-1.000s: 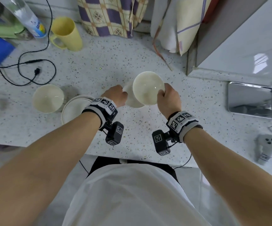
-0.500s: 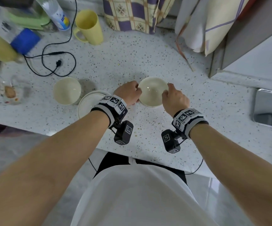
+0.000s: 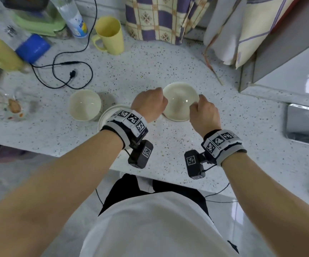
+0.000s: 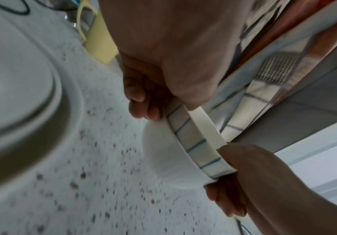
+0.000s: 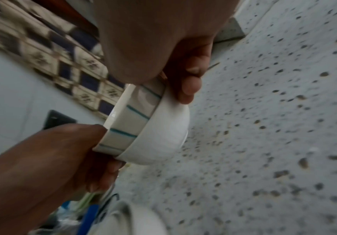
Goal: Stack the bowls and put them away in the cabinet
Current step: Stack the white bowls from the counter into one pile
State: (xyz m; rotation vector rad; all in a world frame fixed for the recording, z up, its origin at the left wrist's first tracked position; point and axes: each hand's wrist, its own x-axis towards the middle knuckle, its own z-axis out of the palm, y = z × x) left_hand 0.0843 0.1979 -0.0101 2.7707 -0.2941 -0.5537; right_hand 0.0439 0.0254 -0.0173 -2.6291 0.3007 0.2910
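Two nested bowls (image 3: 179,102) sit at the middle of the speckled counter (image 3: 150,71). A blue-striped bowl (image 4: 193,139) lies inside a plain white bowl (image 4: 163,159). My left hand (image 3: 150,104) grips the stack's left rim, thumb on top and fingers curled under. My right hand (image 3: 202,110) grips the right rim in the same way. The right wrist view shows the stack (image 5: 143,127) tilted between both hands, and I cannot tell whether it touches the counter. A third cream bowl (image 3: 85,106) stands to the left, beside a white dish (image 3: 107,114) half hidden by my left wrist.
A yellow mug (image 3: 111,34), a bottle (image 3: 72,15), a black cable (image 3: 66,71) and a blue box (image 3: 33,46) stand at the back left. Hanging cloths (image 3: 159,19) are at the back. A grey and white unit (image 3: 289,58) rises at the right, with a metal tray (image 3: 305,125) below it.
My right hand has lowered the upper bowl into the one that my left hand steadied. Both hands now grip the nested pair.
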